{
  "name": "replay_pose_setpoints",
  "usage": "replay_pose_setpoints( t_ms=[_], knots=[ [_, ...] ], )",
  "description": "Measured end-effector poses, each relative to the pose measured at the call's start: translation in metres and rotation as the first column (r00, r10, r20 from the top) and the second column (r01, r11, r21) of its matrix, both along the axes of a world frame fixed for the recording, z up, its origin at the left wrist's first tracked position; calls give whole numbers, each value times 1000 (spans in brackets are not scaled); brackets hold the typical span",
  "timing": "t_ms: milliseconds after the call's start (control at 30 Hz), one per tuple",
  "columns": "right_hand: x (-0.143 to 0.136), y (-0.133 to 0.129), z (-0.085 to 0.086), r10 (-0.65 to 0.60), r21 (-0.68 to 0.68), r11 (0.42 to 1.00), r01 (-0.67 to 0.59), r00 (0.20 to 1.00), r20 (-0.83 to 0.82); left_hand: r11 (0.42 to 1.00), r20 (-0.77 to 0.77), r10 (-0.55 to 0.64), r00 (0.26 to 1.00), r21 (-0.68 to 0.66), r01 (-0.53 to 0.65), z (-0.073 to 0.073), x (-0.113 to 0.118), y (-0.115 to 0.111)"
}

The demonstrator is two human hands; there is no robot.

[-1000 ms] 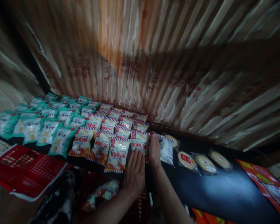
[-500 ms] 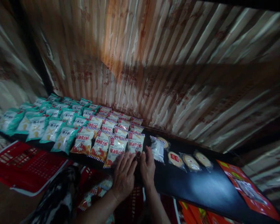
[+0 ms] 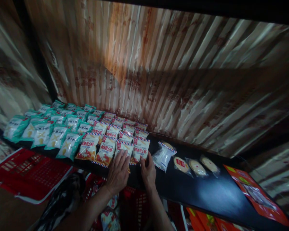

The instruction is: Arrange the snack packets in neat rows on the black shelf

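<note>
My left hand (image 3: pixel 118 168) lies with its fingers stretched flat over a snack bag (image 3: pixel 125 147) in the front row, hiding much of its lower part. Just right of it, my right hand (image 3: pixel 148 173) has thumb and index finger spread. The thumb touches the lower front of another snack bag (image 3: pixel 141 149), and the index finger is at that bag's right edge. Both bags are white with red lettering and striped ends. Farther right, a similar bag (image 3: pixel 164 156) lies slanted with its plain pale side up, partly covering a round wrapped item.
Several teal-and-white bags (image 3: pixel 69 144) stand in rows at the left. Wrapped round discs (image 3: pixel 196 167) and a flat orange packet (image 3: pixel 255 195) lie on the black shelf (image 3: pixel 183 189). Red baskets (image 3: pixel 26 173) stand below. Pleated cloth (image 3: pixel 159 64) hangs behind.
My left hand has moved up and left, its bag now farther back beside its neighbours. My right hand has shifted left onto its bag's corner. The pale-side-up bag has turned and lies slanted.
</note>
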State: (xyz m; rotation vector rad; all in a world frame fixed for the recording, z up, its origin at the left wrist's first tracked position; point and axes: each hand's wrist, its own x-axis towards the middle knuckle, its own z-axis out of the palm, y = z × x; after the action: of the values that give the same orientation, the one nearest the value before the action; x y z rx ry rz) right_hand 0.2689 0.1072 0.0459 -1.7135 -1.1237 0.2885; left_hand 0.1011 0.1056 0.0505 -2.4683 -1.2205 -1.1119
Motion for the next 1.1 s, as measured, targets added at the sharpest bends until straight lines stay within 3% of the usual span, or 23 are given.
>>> replay_pose_setpoints(
  t_ms=[367, 700, 1100],
  knots=[
    [0, -2, -2, -17, -20, 1000, 18, 1000, 15, 991, -82, -124, 989, 44, 128, 5, -8, 13],
    [1, -2, -9, -59, 5, 998, 59, 998, 21, 988, -89, -84, 992, 120, 95, 1, -6, 15],
    [1, -4, 7, -35, -62, 998, 30, 996, -85, 988, -168, -112, 979, 90, 129, 7, -8, 12]
  ],
)
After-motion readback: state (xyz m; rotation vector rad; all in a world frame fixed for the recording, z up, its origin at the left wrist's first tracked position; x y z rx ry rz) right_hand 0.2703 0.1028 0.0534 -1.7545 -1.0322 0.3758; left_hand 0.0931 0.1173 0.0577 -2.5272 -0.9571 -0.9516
